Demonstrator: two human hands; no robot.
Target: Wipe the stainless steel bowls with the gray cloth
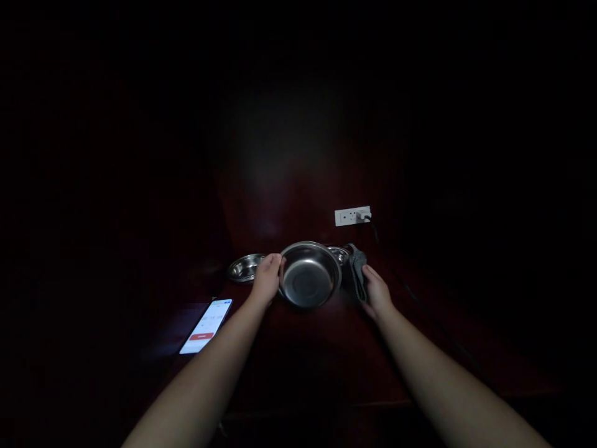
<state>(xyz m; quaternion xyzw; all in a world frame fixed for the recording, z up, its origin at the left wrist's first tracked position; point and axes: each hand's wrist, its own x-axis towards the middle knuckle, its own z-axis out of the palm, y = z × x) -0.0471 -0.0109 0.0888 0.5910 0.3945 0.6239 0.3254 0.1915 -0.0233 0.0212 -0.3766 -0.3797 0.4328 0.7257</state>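
A round stainless steel bowl (308, 283) is held up at the centre, tilted so that its inside faces me. My left hand (268, 275) grips its left rim, thumb on the inner side. On the right, my right hand (377, 291) is closed around a folded dark grey cloth (357, 270), just apart from the bowl's right rim. Behind my left hand lies a second shiny metal bowl (245, 268). Another metal dish (339, 254) shows partly behind the held bowl; the rest of it is hidden.
A lit phone (206, 326) lies left of my left forearm. On the back wall is a white power socket (352, 216) with a plug in it, and a dark cable (375, 233) runs down to the right. The dark red table (317, 361) fades into deep shadow.
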